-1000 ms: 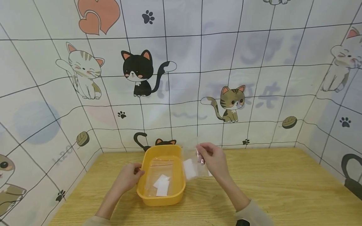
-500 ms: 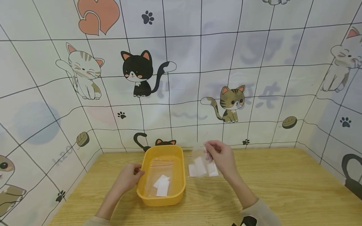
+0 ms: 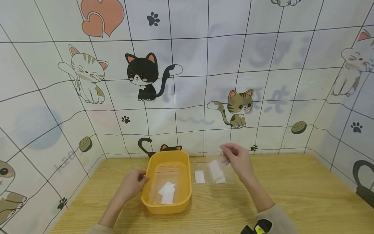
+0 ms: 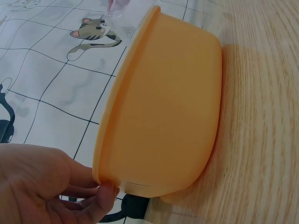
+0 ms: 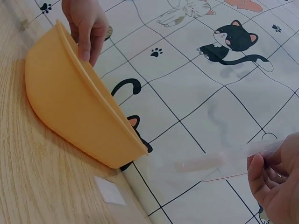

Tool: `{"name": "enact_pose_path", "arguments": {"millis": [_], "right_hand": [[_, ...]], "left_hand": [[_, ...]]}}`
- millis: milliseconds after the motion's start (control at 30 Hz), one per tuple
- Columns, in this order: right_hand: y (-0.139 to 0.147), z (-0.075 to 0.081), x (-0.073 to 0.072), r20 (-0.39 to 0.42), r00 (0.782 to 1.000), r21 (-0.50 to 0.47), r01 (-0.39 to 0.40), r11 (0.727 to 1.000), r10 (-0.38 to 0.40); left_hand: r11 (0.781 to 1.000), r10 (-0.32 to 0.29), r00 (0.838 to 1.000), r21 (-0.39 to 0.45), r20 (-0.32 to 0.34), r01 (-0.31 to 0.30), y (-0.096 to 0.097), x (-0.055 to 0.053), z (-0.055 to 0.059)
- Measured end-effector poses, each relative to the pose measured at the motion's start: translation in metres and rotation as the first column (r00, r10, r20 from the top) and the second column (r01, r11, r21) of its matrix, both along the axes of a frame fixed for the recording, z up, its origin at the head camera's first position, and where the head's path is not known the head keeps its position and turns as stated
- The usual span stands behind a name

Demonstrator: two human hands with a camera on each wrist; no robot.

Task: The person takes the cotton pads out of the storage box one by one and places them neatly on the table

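My left hand (image 3: 132,183) grips the left rim of a yellow plastic basin (image 3: 189,191), thumb and fingers on either side of the edge in the left wrist view. Inside the basin lies a clear zip bag (image 3: 168,192) with white pieces in it. To the right, my right hand (image 3: 239,161) pinches a corner of another clear zip bag (image 3: 217,171) holding a white piece; the right wrist view shows this bag (image 5: 210,162) hanging above the table. Close beside the basin, a further clear bag with a white rectangle (image 3: 200,177) lies on the table, partly overlapped by the held one.
The light wooden table (image 3: 292,191) extends to both sides of the basin. Behind it rises a white gridded wall covering (image 3: 190,84) printed with cartoon cats, close to the basin's far end.
My right hand has moved right and slightly up with the zip bag, away from the basin, uncovering the bag on the table. The left hand and basin stay put.
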State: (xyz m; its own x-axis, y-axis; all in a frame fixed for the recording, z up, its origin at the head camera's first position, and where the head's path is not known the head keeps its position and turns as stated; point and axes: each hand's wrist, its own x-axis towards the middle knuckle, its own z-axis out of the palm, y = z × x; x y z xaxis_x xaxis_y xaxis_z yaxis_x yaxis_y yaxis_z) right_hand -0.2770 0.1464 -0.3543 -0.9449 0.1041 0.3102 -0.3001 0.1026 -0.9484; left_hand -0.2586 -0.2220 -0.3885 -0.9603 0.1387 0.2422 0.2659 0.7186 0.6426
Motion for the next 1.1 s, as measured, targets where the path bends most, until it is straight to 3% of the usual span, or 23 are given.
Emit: {"name": "enact_pose_path", "arguments": {"millis": [333,1100], "right_hand": [[0.019,0.001,-0.003,0.044,0.998,0.027,0.044,0.999,-0.045],[0.065,-0.016,-0.015,0.153,0.984,0.058,0.088,0.994,-0.096]], "left_hand": [[1.000,0.009,1.000,-0.005,0.019,-0.009,0.000,0.000,0.000],[1.000,0.004,1.000,0.007,0.021,-0.005,0.001,0.002,0.002]]}}
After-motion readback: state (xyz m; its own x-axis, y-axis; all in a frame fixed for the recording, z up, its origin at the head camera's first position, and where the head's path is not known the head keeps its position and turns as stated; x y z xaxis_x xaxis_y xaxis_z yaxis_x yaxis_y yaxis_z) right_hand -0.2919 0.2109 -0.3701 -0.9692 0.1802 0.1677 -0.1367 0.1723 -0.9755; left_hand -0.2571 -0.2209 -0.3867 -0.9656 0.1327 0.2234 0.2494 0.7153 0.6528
